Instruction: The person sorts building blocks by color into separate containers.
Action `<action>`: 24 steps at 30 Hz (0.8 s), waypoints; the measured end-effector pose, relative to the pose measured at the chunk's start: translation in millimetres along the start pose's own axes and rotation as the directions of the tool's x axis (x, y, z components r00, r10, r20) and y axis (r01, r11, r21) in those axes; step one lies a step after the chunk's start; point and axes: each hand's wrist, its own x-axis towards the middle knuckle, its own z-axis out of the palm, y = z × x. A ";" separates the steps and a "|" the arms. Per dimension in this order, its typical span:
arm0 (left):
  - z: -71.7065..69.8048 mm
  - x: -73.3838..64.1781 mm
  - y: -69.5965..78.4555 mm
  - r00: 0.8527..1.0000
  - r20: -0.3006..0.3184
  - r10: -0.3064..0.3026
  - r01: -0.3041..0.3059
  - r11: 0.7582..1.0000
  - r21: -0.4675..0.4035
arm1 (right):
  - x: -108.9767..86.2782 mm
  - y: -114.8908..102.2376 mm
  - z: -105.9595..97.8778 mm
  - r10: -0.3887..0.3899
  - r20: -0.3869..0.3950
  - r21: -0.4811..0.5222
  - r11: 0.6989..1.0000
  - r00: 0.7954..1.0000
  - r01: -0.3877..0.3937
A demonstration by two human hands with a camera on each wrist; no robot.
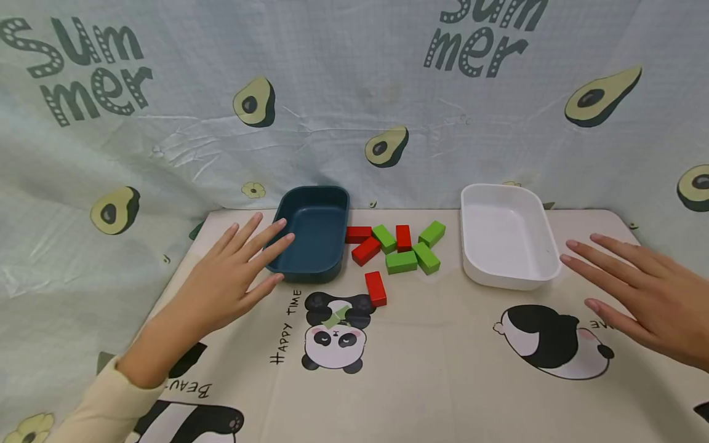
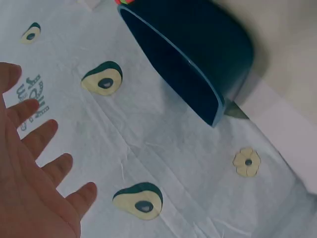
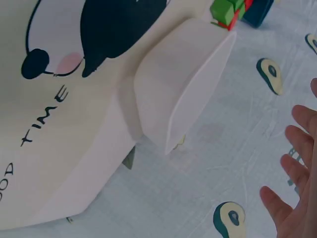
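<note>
Head view: blocks (image 1: 401, 263) on cream panda-print tabletop (image 1: 421, 381), wrinkled avocado-print sheet (image 1: 321, 80) behind.

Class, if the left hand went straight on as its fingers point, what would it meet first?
Probably the dark blue box, though the left hand might pass above it; depth is unclear.
</note>
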 end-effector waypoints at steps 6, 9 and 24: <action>8.6 10.4 12.1 0.998 -0.054 -0.011 0.004 0.991 -0.131 | 7.6 -0.2 11.8 0.107 -0.018 0.108 0.989 0.994 -0.105; 12.4 18.1 20.4 0.999 -0.049 -0.023 0.013 0.980 -0.200 | 15.7 -4.5 18.3 0.212 0.002 0.225 0.952 0.977 -0.207; 26.9 33.8 47.9 0.995 0.028 -0.100 0.098 0.826 -0.555 | 28.5 6.7 41.7 0.386 0.056 0.448 0.815 0.921 -0.369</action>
